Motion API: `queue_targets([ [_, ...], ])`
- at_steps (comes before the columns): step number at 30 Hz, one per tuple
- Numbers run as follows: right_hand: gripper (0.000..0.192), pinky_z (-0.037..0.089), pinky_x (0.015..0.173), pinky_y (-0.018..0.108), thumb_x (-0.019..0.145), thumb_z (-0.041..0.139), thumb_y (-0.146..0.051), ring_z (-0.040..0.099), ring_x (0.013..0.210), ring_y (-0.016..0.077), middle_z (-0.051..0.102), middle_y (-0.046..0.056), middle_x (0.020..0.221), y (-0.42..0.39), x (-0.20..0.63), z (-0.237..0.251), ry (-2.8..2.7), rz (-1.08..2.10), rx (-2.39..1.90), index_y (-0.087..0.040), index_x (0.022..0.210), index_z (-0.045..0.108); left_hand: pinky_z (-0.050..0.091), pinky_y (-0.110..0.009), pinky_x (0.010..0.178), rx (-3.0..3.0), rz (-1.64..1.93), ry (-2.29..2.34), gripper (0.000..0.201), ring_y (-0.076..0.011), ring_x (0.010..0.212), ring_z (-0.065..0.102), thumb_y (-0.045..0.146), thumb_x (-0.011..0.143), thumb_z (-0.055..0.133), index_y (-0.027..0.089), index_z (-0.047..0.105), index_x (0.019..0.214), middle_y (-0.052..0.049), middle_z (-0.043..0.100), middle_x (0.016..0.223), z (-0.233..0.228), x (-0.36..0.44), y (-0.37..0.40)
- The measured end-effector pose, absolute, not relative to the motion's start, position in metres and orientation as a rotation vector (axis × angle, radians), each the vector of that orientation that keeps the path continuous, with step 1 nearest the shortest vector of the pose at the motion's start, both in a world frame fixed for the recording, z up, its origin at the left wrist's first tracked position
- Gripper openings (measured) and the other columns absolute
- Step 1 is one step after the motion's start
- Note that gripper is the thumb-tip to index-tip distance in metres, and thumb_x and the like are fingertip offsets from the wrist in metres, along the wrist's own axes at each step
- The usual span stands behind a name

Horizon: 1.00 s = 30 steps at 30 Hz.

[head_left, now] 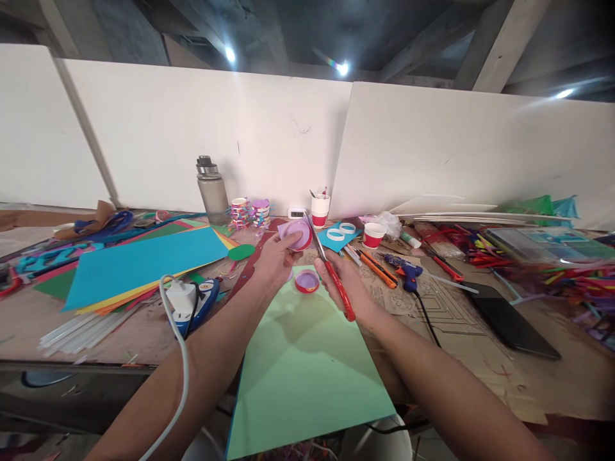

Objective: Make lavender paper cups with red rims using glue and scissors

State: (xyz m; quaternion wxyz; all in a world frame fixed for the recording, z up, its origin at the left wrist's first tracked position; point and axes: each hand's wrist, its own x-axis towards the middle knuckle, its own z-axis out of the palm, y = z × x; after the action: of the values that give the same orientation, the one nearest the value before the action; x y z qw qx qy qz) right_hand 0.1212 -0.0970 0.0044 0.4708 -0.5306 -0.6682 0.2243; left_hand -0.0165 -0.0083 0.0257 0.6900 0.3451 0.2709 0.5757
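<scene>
My left hand point(276, 257) pinches a purple paper piece point(298, 232) with a red rim showing along its lower right side. In my right hand point(353, 285) are red-handled scissors point(341, 288), their blades pointing up close beside the purple paper. Whether the blades touch the paper I cannot tell. Below my hands, a short red ring with purple inside point(307, 282) lies on a light green sheet point(312, 371). Just beyond the scissors, white rings point(335, 235) rest on a blue paper point(331, 244).
Blue sheets point(148, 262) and a power strip point(206, 301) lie left. A bottle point(212, 192), decorated cups point(239, 212) and a cup of pens point(320, 210) stand behind. On the right are a paper cup point(373, 235), glue gun point(409, 275), cutter point(378, 269) and phone point(509, 320).
</scene>
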Motion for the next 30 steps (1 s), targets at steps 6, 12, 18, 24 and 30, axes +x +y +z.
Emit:
queue_targets([
  [6,0.042,0.037,0.054,0.028,0.095,0.051,-0.062,0.046,0.055,0.0138,0.05,-0.004,0.061,-0.095,0.12,0.004,-1.604,0.55,-1.305,-0.023,0.08,0.05,0.05,-0.023,0.058,0.626,1.265,0.533,0.037,-0.0104,0.063,0.063,0.025,0.062,0.09,0.015,0.066,0.088,0.0,0.071,0.076,0.017,-0.006,-0.016],
  [12,0.036,0.04,0.055,0.027,0.094,0.054,-0.059,0.043,0.057,0.0132,0.048,-0.005,0.065,-0.098,0.119,0.009,-1.603,0.649,-1.245,-0.023,0.088,0.054,0.045,-0.021,0.054,0.693,1.321,0.527,0.047,-0.008,0.061,0.059,0.02,0.049,0.096,0.015,0.065,0.083,0.002,0.07,0.076,0.016,-0.005,-0.015],
  [18,0.038,0.048,0.063,0.03,0.098,0.047,-0.057,0.054,0.068,0.0174,0.062,0.001,0.081,-0.097,0.119,0.008,-1.599,0.573,-1.237,-0.023,0.107,0.061,0.045,-0.022,0.058,0.806,1.287,0.547,0.05,-0.0111,0.068,0.063,0.028,0.044,0.099,0.014,0.07,0.082,-0.002,0.072,0.079,0.017,-0.004,-0.018],
  [24,0.039,0.044,0.06,0.029,0.099,0.045,-0.057,0.048,0.061,0.0158,0.056,-0.002,0.072,-0.094,0.121,0.003,-1.602,0.574,-1.282,-0.022,0.102,0.061,0.041,-0.023,0.057,0.855,1.298,0.567,0.053,-0.0118,0.068,0.063,0.031,0.042,0.099,0.014,0.07,0.083,-0.002,0.071,0.08,0.015,-0.004,-0.016],
  [30,0.036,0.038,0.054,0.028,0.096,0.049,-0.06,0.045,0.056,0.014,0.051,-0.005,0.067,-0.094,0.123,0.001,-1.577,0.627,-1.28,-0.024,0.09,0.054,0.044,-0.025,0.062,0.916,1.299,0.553,0.051,-0.0128,0.072,0.063,0.033,0.048,0.099,0.016,0.071,0.086,-0.004,0.072,0.086,0.014,-0.008,-0.013],
])
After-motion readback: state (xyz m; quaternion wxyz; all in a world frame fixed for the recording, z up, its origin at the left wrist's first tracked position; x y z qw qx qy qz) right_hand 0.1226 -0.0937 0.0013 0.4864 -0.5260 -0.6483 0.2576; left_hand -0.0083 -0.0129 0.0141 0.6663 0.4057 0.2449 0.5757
